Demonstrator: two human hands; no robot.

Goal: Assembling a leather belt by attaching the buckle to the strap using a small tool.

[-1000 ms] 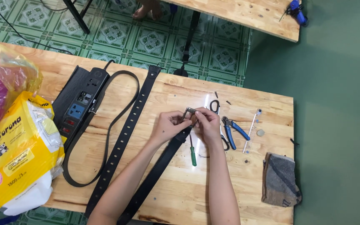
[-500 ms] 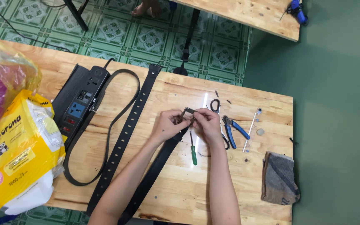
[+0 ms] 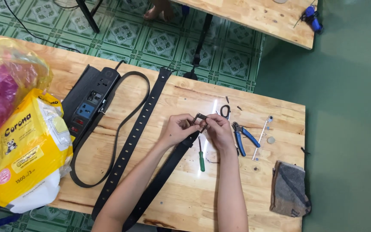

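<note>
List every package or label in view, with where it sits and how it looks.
Yellow pack: table's left edge, soft yellow-and-white plastic pillow pack with printed panels and a small pink round sticker.
Plastic bag: far left, behind the pack, crumpled clear yellow over something pink.
No screens or signs show.

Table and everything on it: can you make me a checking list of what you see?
Surface: wooden table, light planks.
Job's things: black belt; buckle held at its end.
Clutter: green screwdriver, blue pliers, grey cloth, yellow pack, plastic bag, second belt.
Grippers: left hand and right hand both pinch the buckle.
Cables: power strip with black cord.
Surroundings: green tiled floor, second table.
</note>
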